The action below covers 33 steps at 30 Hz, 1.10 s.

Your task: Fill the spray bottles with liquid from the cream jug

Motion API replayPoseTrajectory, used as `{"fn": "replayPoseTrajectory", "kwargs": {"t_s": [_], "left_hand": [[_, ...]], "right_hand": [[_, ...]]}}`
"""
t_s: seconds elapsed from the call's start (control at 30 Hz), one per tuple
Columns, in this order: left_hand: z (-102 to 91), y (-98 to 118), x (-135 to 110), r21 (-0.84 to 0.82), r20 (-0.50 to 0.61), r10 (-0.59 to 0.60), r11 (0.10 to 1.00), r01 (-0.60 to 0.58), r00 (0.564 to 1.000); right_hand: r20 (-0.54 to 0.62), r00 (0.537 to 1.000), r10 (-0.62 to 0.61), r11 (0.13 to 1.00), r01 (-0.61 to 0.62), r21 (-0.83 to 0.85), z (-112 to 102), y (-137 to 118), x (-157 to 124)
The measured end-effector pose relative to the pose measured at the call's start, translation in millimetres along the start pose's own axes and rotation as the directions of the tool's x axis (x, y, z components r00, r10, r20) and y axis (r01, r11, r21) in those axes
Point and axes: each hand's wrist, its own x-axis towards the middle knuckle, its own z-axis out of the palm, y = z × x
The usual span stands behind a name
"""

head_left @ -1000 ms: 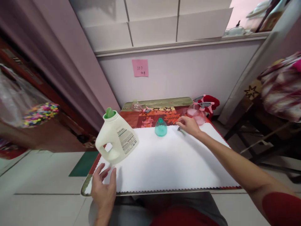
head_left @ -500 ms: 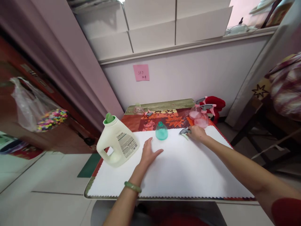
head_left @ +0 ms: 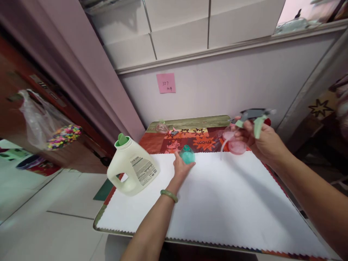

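My left hand [head_left: 181, 166] is closed round the side of a small teal bottle [head_left: 188, 156], which stands upright on the white sheet with its neck uncapped. Raised over the table's right side, my right hand [head_left: 258, 141] grips a spray trigger head [head_left: 252, 115], grey with a light green lever; its thin tube hangs down toward the sheet. Behind that hand stand pink-filled spray bottles [head_left: 237, 146], partly covered by it. To the left of my left hand, a big cream jug [head_left: 133, 168] with a green spout stands on the sheet.
An empty clear spray bottle [head_left: 162, 127] with a pink and grey head lies at the back left. The white sheet [head_left: 212, 206] covers most of the table. A wall with a pink note [head_left: 166, 83] rises behind. A bag of colourful beads [head_left: 65, 137] hangs at left.
My right hand has lifted the spray trigger head off the sheet, up and to the right. My left hand has moved forward and taken hold of the teal bottle.
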Motion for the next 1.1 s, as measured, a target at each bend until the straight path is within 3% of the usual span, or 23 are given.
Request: {"fn": "replayPoseTrajectory", "kwargs": {"t_s": [0.13,0.3,0.53,0.67,0.73,0.8,0.93,1.03,1.1], "left_hand": [[-15.1,17,-28,-0.034,-0.006,0.075,0.997,-0.075,0.997],[-40.3,39,-72,-0.057,-0.028,0.142,0.988,-0.143,0.989],[-69.3,52,-101,-0.066,-0.051,0.179,0.981,-0.182,0.982],[-86.0,55,-109,-0.289,0.052,0.153,0.948,-0.131,0.987],[-91.6,56,-115,-0.518,0.125,0.125,0.854,-0.043,0.984],[-94.0,57,-122,-0.722,0.167,0.07,0.688,0.074,0.984],[-93.1,61,-135,-0.896,0.266,-0.095,0.342,0.282,0.959],[-93.7,68,-140,-0.887,0.421,-0.244,0.092,0.453,0.874],[-96.1,74,-143,-0.841,0.53,-0.276,-0.052,0.538,0.802]], "right_hand": [[-0.017,0.996,-0.088,0.978,0.09,0.188,36,-26,-3],[-0.025,0.987,-0.158,0.953,0.159,0.256,78,-24,-10],[0.009,0.995,-0.101,0.957,0.095,0.273,117,-7,-32],[0.101,0.995,-0.002,0.981,-0.017,0.193,127,8,-44],[0.158,0.986,0.053,0.987,-0.075,0.14,134,15,-50],[0.208,0.973,0.099,0.985,-0.126,0.121,143,21,-56],[0.317,0.923,0.217,0.927,-0.296,0.228,163,21,-65],[0.436,0.871,0.226,0.872,-0.38,0.309,173,19,-66],[0.503,0.844,0.187,0.858,-0.389,0.335,176,22,-65]]}}
